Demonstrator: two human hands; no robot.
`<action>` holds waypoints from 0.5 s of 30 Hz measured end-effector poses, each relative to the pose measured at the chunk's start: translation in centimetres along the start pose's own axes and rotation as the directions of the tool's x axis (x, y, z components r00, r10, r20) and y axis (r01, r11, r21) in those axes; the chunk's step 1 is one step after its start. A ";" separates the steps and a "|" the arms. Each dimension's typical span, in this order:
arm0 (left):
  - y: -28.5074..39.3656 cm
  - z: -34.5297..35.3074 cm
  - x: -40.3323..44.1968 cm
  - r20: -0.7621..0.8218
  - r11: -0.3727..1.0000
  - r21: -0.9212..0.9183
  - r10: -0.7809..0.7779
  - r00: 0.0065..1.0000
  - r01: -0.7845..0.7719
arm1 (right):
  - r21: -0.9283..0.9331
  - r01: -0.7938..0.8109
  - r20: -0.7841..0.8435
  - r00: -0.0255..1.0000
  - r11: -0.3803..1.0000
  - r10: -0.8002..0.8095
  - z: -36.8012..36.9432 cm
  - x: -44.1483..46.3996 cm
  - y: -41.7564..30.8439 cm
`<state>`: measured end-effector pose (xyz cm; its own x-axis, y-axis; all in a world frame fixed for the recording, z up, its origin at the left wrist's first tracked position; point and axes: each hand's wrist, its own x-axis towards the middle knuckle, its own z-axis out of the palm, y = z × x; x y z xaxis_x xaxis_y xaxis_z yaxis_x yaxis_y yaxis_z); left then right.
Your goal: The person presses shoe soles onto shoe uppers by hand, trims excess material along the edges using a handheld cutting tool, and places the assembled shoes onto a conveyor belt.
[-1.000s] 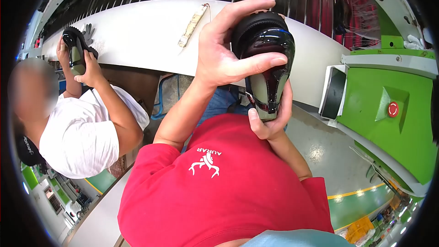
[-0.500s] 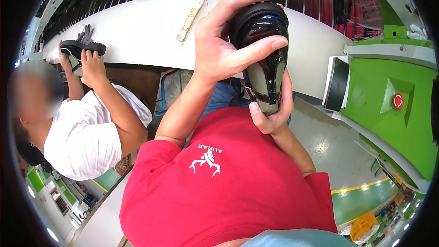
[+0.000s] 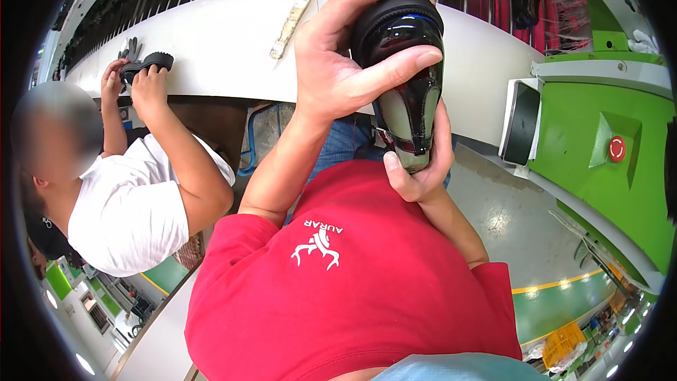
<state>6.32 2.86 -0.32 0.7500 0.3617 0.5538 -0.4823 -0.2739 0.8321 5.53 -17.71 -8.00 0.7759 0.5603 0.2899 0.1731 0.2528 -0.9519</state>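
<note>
A glossy black shoe [image 3: 405, 41] with a thick black sole is held above the white table, toe end toward the far side. Grey-green material [image 3: 410, 159] shows in its opening, framed by a shiny black strap. My left hand [image 3: 335, 63] wraps the toe end, its thumb across the upper and its fingers around the sole edge. Underneath the other end, my right hand [image 3: 423, 176] supports the shoe between thumb and fingers; some of those fingers are hidden behind it.
A white table [image 3: 226, 49] carries a long wrapped strip [image 3: 293, 25] and a dark glove [image 3: 130, 49]. At left, a person in a white shirt [image 3: 134, 204] holds another black shoe [image 3: 151, 63]. On the right stands a green machine [image 3: 599, 169] with a red button [image 3: 616, 148].
My hands and the shoe have shifted very slightly up, with the same grip. The other person has turned their shoe and moved it slightly right.
</note>
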 end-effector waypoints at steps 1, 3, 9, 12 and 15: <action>0.0 0.0 0.0 -0.003 1.000 -0.003 0.000 1.000 0.000 | 0.014 0.004 -0.007 1.000 1.000 -0.004 0.1 0.0 0.1; -0.1 0.0 -0.1 -0.009 1.000 -0.008 0.001 1.000 -0.001 | -0.043 0.035 0.011 0.999 0.998 -0.034 -0.2 0.0 0.3; 0.3 0.0 -0.1 -0.025 0.999 -0.037 -0.004 1.000 0.003 | 0.006 0.030 -0.001 1.000 1.000 -0.030 0.4 0.2 -0.1; 0.7 -0.1 -0.3 -0.026 1.000 -0.023 -0.009 1.000 0.008 | -0.011 0.048 0.003 0.999 0.999 -0.048 0.4 0.1 0.1; 0.9 -0.1 -0.4 -0.030 1.000 -0.016 -0.002 1.000 0.001 | -0.038 0.043 0.013 0.999 0.998 -0.042 0.2 -0.1 0.1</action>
<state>5.55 2.61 0.21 0.7368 0.3888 0.5532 -0.4886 -0.2593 0.8331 5.32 -17.55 -8.09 0.7597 0.5596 0.3311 0.2291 0.2462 -0.9417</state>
